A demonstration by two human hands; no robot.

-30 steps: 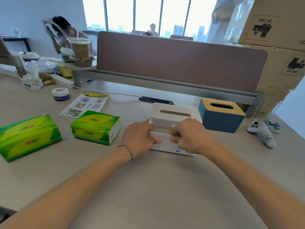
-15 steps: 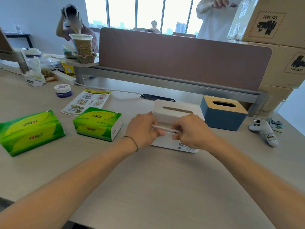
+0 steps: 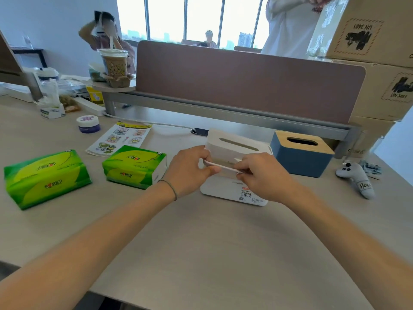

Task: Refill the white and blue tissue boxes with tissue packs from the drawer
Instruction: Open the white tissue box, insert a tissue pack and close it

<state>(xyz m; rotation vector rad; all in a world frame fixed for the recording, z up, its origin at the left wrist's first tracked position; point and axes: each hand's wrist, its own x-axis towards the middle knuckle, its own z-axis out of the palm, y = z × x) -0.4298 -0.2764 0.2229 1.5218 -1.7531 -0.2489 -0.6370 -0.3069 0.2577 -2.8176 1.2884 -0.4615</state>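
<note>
The fingertips of the left hand (image 3: 188, 170) and the right hand (image 3: 262, 175) are pinched together on a thin white edge strip (image 3: 221, 167) that runs between them; it looks to be the near edge of the white rectangular plastic tissue box (image 3: 234, 146), though which part of the box it belongs to cannot be told. Both hands are curled closed around that strip, thumbs toward the person. The left wrist carries a thin grey band (image 3: 171, 189).

The white box, with a long slot in its top, lies tilted back over a flat white base panel with a printed label (image 3: 225, 191), near the middle of the pale grey desk (image 3: 212, 253). Just to its right, apart from it, stands the blue tissue box with a wooden slotted lid (image 3: 300, 156), close to the desk's far edge under the brown partition screen (image 3: 245, 79).

Left of the hands lie two green plastic tissue packs: the nearer one (image 3: 134, 166) just beside the left hand, the other (image 3: 45, 179) toward the desk's left edge. Behind them rest a cartoon sticker sheet (image 3: 119, 138) and a small round white-lidded purple jar (image 3: 88, 123). A small grey plush toy (image 3: 355, 180) lies by the right edge.
</note>
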